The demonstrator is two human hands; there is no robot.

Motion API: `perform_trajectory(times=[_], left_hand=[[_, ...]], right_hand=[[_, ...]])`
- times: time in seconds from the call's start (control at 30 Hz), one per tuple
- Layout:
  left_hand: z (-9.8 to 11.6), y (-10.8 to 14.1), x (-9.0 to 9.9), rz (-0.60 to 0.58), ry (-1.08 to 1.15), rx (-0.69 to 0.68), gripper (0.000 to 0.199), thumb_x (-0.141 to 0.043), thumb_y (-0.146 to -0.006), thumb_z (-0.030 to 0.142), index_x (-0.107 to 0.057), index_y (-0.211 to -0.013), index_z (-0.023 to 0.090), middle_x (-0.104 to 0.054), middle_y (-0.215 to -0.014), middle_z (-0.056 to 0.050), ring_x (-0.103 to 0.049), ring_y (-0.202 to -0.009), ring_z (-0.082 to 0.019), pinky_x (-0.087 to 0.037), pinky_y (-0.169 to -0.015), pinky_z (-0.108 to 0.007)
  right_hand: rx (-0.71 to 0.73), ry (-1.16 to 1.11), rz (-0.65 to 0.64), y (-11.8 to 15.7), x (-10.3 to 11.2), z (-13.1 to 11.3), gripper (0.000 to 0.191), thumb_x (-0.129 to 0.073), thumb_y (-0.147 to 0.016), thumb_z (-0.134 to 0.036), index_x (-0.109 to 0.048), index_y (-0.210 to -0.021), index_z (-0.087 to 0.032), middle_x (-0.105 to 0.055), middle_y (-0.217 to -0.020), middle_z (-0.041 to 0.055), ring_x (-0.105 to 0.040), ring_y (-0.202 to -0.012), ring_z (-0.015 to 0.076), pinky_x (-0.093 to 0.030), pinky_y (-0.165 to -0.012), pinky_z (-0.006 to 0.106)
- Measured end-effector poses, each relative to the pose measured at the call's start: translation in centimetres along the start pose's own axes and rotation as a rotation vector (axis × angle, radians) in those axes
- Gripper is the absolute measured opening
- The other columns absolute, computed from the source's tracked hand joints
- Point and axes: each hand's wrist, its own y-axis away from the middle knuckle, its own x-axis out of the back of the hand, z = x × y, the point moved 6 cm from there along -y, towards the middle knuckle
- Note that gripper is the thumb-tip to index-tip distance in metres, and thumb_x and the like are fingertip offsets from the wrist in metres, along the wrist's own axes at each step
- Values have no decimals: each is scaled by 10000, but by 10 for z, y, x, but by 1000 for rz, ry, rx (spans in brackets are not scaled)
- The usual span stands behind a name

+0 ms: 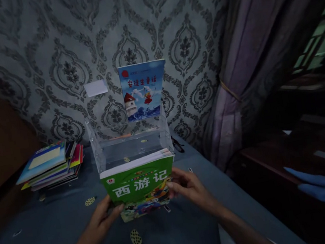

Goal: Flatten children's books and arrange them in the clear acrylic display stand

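Green book [142, 190] of smooth paper, rack [93, 146] of glossy clear plastic, curtain [229, 122] of matt cloth

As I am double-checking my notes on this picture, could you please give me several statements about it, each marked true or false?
1. The left hand and right hand both hold a green-covered book with white lettering. True.
2. A blue illustrated book stands at the back of a clear plastic rack. True.
3. The stack of multicoloured books lies right of the rack. False: it lies left.
4. The purple fabric curtain hangs untied. False: a thin band gathers it.
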Motion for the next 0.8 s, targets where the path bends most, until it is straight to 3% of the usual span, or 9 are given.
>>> perform_trajectory(times=[0.1, 0.2, 0.3, 0.43, 0.57, 0.67, 0.8], left_hand=[[8, -3, 0, 6, -53, -25, 477, -727, -811, 532, -707, -1195, 251, -686, -1263, -80, -598, -1213, -322, -486, -1058, -424], [35, -14, 1, -17, -93, -112, 405, -725, -819, 493, -721, -1154, 264, -708, -1208, -60, -619, -1166, -312, -490, -1044, -403], [77, -36, 6, -19, -161, -241, 331, -758, -795, 436, -744, -1068, 250, -732, -1120, -57, -645, -1068, -301, -518, -983, -372], [146, -82, 16, 16, -211, -483, 346, -769, -776, 444, -740, -1014, 194, -744, -1024, -60, -659, -1000, -291, -528, -953, -367], [198, -129, 25, 86, -266, -698, 416, -742, -810, 418, -693, -1132, 159, -718, -1143, -80, -646, -1070, -277, -494, -1007, -378], [213, -154, 22, 78, -255, -788, 451, -718, -827, 389, -657, -1210, 158, -691, -1216, -93, -624, -1141, -284, -467, -1039, -404], [209, -171, 13, 54, -220, -817, 438, -677, -832, 352, -646, -1217, 145, -688, -1203, -92, -615, -1159, -287, -486, -1009, -401]], right_hand=[[28, 25, 7, -1, 2, -2, 348, -676, -880, -490, -701, -1105, -225, -727, -842, 18, -653, -577, 134, -547, -554, 257], [70, 64, 12, -10, 10, -13, 340, -670, -883, -493, -693, -1102, -234, -721, -850, 18, -672, -602, 149, -554, -562, 269], [136, 130, 12, -31, 24, -37, 361, -672, -878, -498, -679, -1120, -230, -720, -857, 33, -699, -669, 181, -576, -605, 303], [340, 229, 34, -78, 50, -90, 388, -711, -840, -489, -675, -1107, -209, -717, -888, 50, -702, -758, 207, -595, -689, 356], [454, 279, 97, -131, 76, -130, 446, -777, -767, -504, -661, -1095, -225, -722, -924, 33, -711, -824, 223, -591, -723, 359], [494, 271, 87, -156, 89, -140, 493, -808, -721, -525, -646, -1075, -222, -730, -949, 31, -714, -838, 230, -593, -751, 377], [466, 267, 81, -168, 101, -133, 482, -826, -710, -489, -643, -1066, -220, -733, -912, 26, -716, -807, 232, -597, -749, 392]])
